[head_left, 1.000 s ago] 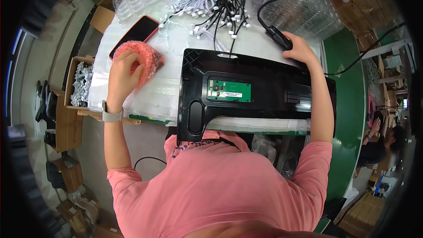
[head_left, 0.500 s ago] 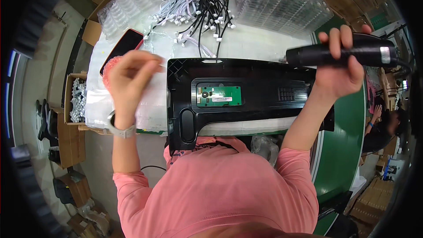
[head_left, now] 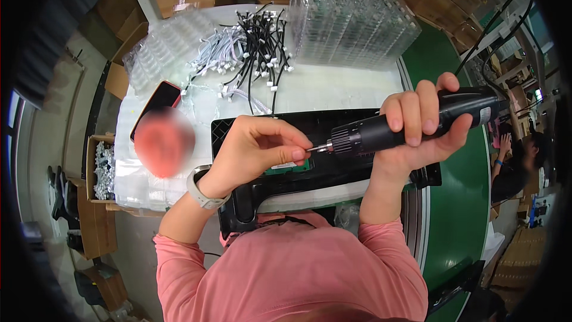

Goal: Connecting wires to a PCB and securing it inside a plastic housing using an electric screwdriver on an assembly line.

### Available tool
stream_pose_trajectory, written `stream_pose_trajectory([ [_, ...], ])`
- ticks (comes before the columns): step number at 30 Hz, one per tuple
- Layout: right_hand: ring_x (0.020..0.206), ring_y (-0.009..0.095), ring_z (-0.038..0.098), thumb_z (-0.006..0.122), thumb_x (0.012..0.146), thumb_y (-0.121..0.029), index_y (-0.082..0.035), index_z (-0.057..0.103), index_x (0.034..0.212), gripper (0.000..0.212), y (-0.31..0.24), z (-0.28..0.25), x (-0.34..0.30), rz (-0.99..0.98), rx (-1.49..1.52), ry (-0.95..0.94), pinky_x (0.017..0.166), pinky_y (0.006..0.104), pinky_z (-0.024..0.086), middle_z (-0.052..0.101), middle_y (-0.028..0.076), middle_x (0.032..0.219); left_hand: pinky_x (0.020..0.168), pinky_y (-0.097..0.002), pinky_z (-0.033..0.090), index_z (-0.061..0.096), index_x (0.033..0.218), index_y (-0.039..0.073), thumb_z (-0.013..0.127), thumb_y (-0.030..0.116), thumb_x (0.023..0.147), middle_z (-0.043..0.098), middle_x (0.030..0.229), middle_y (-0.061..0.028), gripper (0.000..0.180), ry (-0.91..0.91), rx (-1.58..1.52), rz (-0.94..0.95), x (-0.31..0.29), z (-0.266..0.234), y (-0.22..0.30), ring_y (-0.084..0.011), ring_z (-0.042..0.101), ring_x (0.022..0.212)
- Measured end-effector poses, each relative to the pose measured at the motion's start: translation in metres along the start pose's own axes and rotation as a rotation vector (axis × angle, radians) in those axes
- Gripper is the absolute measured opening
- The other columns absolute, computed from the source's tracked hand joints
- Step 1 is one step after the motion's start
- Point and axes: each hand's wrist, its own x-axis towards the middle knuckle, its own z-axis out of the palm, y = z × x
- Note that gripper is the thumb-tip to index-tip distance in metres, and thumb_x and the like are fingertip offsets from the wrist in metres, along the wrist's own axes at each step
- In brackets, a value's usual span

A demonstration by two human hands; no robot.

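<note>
My right hand (head_left: pixel 417 122) is wrapped round a black electric screwdriver (head_left: pixel 372 136), held level with its metal bit pointing left. At the bit's tip, the thumb and forefinger of my left hand (head_left: pixel 253 146) are pinched together; whatever small piece they hold is too small to name. Both hands are over a long black plastic housing (head_left: pixel 348 118) that lies along the table's near edge. Set in the housing is a green circuit board (head_left: pixel 292 168), largely covered by my left hand and the screwdriver.
Black and white cables with white connectors (head_left: pixel 262 42) lie in a heap behind the housing. Stacked clear trays (head_left: pixel 351 24) stand at the back right, more clear trays (head_left: pixel 170 48) at the back left. A phone (head_left: pixel 161 101) and a round coral-pink thing (head_left: pixel 161 146) lie at the left.
My left hand has moved right from beside the pink thing to the screwdriver's tip. My right hand has brought the screwdriver left and nearer to me. The whole view has shifted somewhat.
</note>
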Motion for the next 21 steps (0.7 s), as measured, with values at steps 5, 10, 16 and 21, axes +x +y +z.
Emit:
stream_pose_trajectory([
  [5,0.051,0.011,0.047,0.064,0.097,-0.035,-0.008,0.05,0.127,0.043,0.006,-0.008,-0.005,-0.01,-0.015,0.039,0.063,0.0363,0.046,0.051,0.001,0.073,0.073,-0.0262,0.058,0.073,0.095,-0.005,0.078,-0.004,0.082,0.074,0.086,-0.0099,0.014,0.012,0.101,-0.03,0.002,-0.003,-0.002,-0.0151,0.071,0.079],
  [10,0.05,0.012,0.046,0.062,0.098,-0.037,-0.009,0.05,0.127,0.042,0.01,-0.011,-0.011,-0.013,-0.082,0.094,0.062,0.0363,0.047,0.051,0.001,0.072,0.074,-0.0238,0.057,0.073,0.092,-0.003,0.079,-0.005,0.082,0.074,0.087,-0.0071,0.012,0.025,0.139,-0.058,0.001,-0.005,-0.005,-0.012,0.07,0.081],
  [16,0.05,0.012,0.044,0.06,0.098,-0.039,-0.011,0.051,0.124,0.039,0.015,-0.005,-0.015,-0.001,-0.159,0.224,0.061,0.0343,0.047,0.05,0.0,0.071,0.073,-0.0227,0.056,0.072,0.091,-0.003,0.077,-0.007,0.082,0.073,0.086,-0.0048,0.011,0.044,0.234,-0.068,0.001,-0.001,-0.006,-0.0102,0.069,0.079],
  [21,0.049,0.012,0.043,0.061,0.098,-0.04,-0.011,0.051,0.122,0.038,0.006,-0.011,-0.011,-0.023,-0.112,0.371,0.059,0.0333,0.046,0.049,-0.001,0.07,0.079,-0.0253,0.056,0.07,0.101,-0.002,0.08,-0.003,0.08,0.073,0.094,-0.0065,0.023,0.047,0.107,-0.094,0.012,0.01,0.003,-0.0127,0.069,0.087],
])
